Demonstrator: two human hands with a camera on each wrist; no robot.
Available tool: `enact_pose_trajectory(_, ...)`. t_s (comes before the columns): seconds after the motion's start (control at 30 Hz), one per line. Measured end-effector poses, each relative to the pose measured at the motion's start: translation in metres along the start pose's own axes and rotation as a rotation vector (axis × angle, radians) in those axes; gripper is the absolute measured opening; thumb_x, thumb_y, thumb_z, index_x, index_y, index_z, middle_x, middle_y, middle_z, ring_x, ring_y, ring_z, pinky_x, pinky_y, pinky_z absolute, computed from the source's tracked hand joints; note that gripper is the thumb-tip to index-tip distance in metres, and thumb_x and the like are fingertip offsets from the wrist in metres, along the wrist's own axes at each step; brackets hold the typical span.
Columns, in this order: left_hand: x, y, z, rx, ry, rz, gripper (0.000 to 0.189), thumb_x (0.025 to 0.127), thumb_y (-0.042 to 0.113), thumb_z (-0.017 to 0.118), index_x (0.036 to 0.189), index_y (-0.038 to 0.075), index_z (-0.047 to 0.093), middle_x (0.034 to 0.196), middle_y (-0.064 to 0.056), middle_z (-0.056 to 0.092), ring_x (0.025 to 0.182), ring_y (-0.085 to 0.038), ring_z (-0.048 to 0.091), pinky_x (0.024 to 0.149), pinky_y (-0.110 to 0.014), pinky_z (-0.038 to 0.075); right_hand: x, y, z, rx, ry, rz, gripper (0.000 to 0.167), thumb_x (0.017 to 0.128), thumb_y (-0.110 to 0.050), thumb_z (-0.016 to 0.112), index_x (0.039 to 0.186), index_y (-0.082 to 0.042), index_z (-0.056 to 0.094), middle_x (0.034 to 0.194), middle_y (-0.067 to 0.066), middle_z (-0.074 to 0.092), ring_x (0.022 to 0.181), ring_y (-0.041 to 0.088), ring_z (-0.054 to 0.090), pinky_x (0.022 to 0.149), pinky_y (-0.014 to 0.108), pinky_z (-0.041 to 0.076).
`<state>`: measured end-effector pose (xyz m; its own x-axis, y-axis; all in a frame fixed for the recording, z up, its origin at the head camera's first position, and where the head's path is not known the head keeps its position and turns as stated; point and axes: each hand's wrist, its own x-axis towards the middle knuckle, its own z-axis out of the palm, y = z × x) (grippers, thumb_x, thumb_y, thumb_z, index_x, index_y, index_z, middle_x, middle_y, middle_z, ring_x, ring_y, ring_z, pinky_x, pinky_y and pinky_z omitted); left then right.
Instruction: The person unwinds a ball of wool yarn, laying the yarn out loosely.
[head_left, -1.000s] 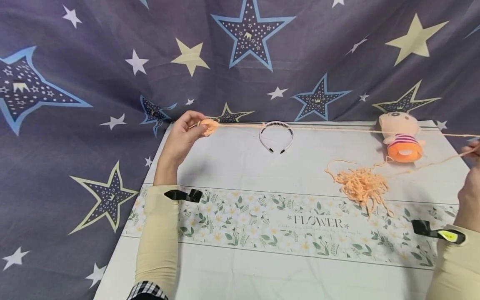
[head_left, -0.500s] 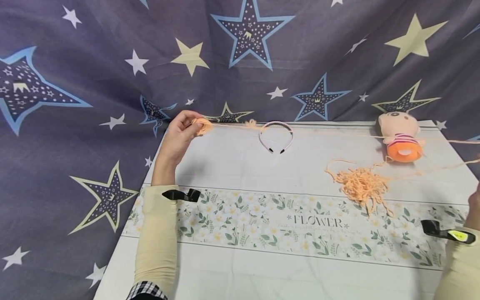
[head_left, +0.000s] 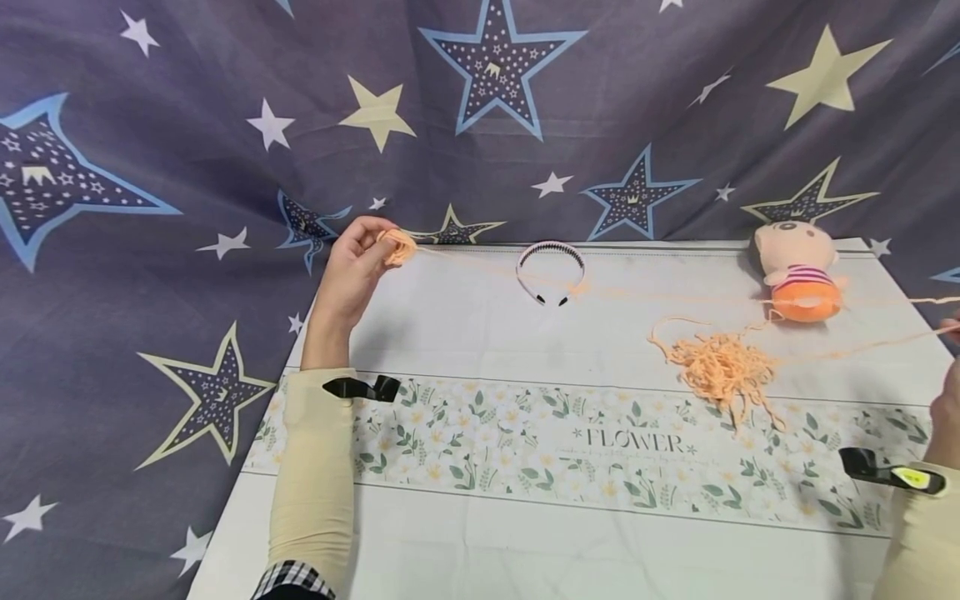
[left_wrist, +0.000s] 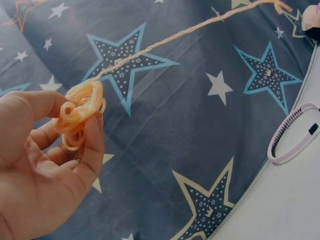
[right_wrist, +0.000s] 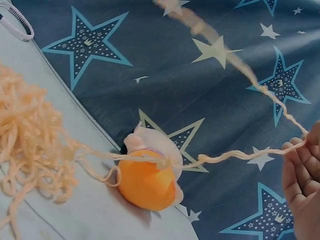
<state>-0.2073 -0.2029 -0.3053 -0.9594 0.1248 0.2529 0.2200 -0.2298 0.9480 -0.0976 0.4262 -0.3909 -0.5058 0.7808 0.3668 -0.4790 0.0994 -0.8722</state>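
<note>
My left hand (head_left: 351, 271) pinches a small looped bundle of orange yarn (left_wrist: 82, 110) between thumb and fingers, above the table's far left part. From it a strand of yarn (left_wrist: 185, 32) runs across to my right hand (right_wrist: 305, 180), which is partly cut off at the right edge of the head view. In the right wrist view its fingers curl round the strand. A second length (right_wrist: 230, 156) leads from that hand down to a loose heap of orange yarn (head_left: 723, 371) on the table. The strand sags and is blurred midway.
A plush doll (head_left: 806, 275) in orange shorts lies at the table's back right. Near the back edge is a pale headband (head_left: 551, 250). A flower-printed band crosses the table cover (head_left: 480, 542); a star-patterned curtain (head_left: 480, 183) hangs behind.
The strand between my hands has gone from taut to sagging. My left hand has drifted slightly left. My right hand has shifted right, partly out of the head view. The heap has stayed put.
</note>
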Motion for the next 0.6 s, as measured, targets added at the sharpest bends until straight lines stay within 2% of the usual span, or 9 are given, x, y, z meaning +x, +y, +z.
enact_pose_trajectory(0.07, 0.0, 0.0, 0.0, -0.005, -0.007, -0.001, 0.013, 0.094, -0.003, 0.053, 0.105, 0.005, 0.056, 0.097, -0.005, 0.061, 0.083, -0.013, 0.061, 0.07, -0.021, 0.052, 0.013, 0.012, -0.004, -0.121, 0.045, 0.121, 0.021, 0.099, -0.009, 0.051, 0.087, -0.017, 0.067, 0.081, -0.012, 0.062, 0.075, -0.003, 0.057, 0.083, 0.009, 0.04)
enact_pose_trajectory(0.1, 0.0, 0.0, 0.0, -0.01, -0.011, -0.001, 0.013, 0.094, -0.002, 0.053, 0.105, 0.005, 0.056, 0.097, -0.005, 0.061, 0.084, -0.013, 0.061, 0.07, -0.021, 0.052, 0.022, 0.024, -0.009, -0.166, 0.034, 0.159, 0.016, 0.098, -0.015, 0.054, 0.09, -0.017, 0.067, 0.083, -0.011, 0.062, 0.075, -0.003, 0.057, 0.081, 0.008, 0.041)
enact_pose_trajectory(0.2, -0.001, 0.001, 0.0, -0.015, -0.022, -0.006, 0.013, 0.094, 0.0, 0.056, 0.106, 0.005, 0.056, 0.098, -0.005, 0.061, 0.085, -0.013, 0.061, 0.071, -0.021, 0.052, 0.043, 0.062, -0.03, -0.33, -0.066, 0.157, 0.016, 0.099, -0.027, 0.053, 0.099, -0.017, 0.066, 0.09, -0.012, 0.062, 0.079, -0.004, 0.058, 0.081, 0.009, 0.041)
enact_pose_trajectory(0.27, -0.001, 0.001, 0.001, -0.024, -0.031, -0.011, 0.014, 0.094, 0.001, 0.057, 0.107, 0.005, 0.056, 0.098, -0.005, 0.061, 0.086, -0.013, 0.061, 0.072, -0.021, 0.053, 0.045, 0.071, -0.034, -0.4, -0.123, 0.141, 0.018, 0.098, -0.029, 0.055, 0.1, -0.015, 0.067, 0.088, -0.012, 0.063, 0.078, -0.004, 0.058, 0.078, 0.009, 0.043)
enact_pose_trajectory(0.33, -0.001, 0.002, 0.002, -0.03, -0.043, -0.016, 0.016, 0.093, 0.002, 0.059, 0.108, 0.005, 0.056, 0.099, -0.005, 0.061, 0.087, -0.013, 0.062, 0.073, -0.021, 0.053, 0.038, 0.061, -0.027, -0.412, -0.172, 0.16, 0.015, 0.098, -0.021, 0.053, 0.097, -0.014, 0.067, 0.084, -0.012, 0.064, 0.073, -0.003, 0.06, 0.073, 0.008, 0.045)
enact_pose_trajectory(0.4, -0.001, 0.003, 0.002, -0.034, -0.055, -0.019, 0.018, 0.093, 0.003, 0.059, 0.11, 0.006, 0.055, 0.1, -0.005, 0.061, 0.088, -0.014, 0.062, 0.073, -0.022, 0.054, 0.024, 0.04, -0.013, -0.318, -0.211, 0.218, 0.014, 0.096, -0.009, 0.054, 0.091, -0.008, 0.067, 0.077, -0.008, 0.066, 0.065, 0.0, 0.061, 0.064, 0.008, 0.048)
enact_pose_trajectory(0.43, -0.001, 0.004, 0.003, -0.038, -0.063, -0.02, 0.019, 0.093, 0.003, 0.059, 0.111, 0.006, 0.054, 0.101, -0.006, 0.061, 0.089, -0.014, 0.062, 0.074, -0.022, 0.054, 0.017, 0.03, -0.008, -0.308, -0.238, 0.243, 0.017, 0.096, -0.005, 0.052, 0.089, -0.008, 0.067, 0.073, -0.009, 0.066, 0.062, 0.0, 0.061, 0.061, 0.007, 0.048)
enact_pose_trajectory(0.53, -0.001, 0.005, 0.004, -0.032, -0.083, -0.021, 0.022, 0.093, 0.004, 0.059, 0.114, 0.007, 0.054, 0.103, -0.005, 0.061, 0.089, -0.014, 0.063, 0.075, -0.024, 0.054, 0.001, 0.007, 0.004, -0.392, -0.341, 0.346, 0.024, 0.096, -0.003, 0.048, 0.083, -0.017, 0.064, 0.068, -0.016, 0.063, 0.06, -0.004, 0.058, 0.055, 0.004, 0.046)
enact_pose_trajectory(0.6, -0.001, 0.005, 0.004, -0.02, -0.092, -0.021, 0.022, 0.093, 0.005, 0.06, 0.115, 0.009, 0.055, 0.104, -0.005, 0.061, 0.089, -0.014, 0.063, 0.075, -0.025, 0.054, -0.006, 0.0, 0.008, -0.582, -0.434, 0.357, 0.023, 0.098, -0.009, 0.046, 0.086, -0.022, 0.061, 0.069, -0.024, 0.058, 0.062, -0.009, 0.055, 0.056, 0.003, 0.045)
